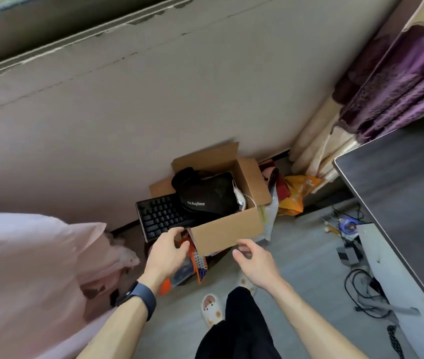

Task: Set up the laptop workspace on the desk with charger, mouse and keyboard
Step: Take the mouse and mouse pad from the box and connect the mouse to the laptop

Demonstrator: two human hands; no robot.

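Both hands, left (169, 251) and right (253, 259), fingers loosely curled and empty, are poised at the cardboard box (227, 233); keyboard (163, 216) retrieval is judged next.

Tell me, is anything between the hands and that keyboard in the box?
Partly. The keyboard pokes out of the cardboard box, open to the left hand, but a black bag lies over its right end. The box's near wall faces the right hand.
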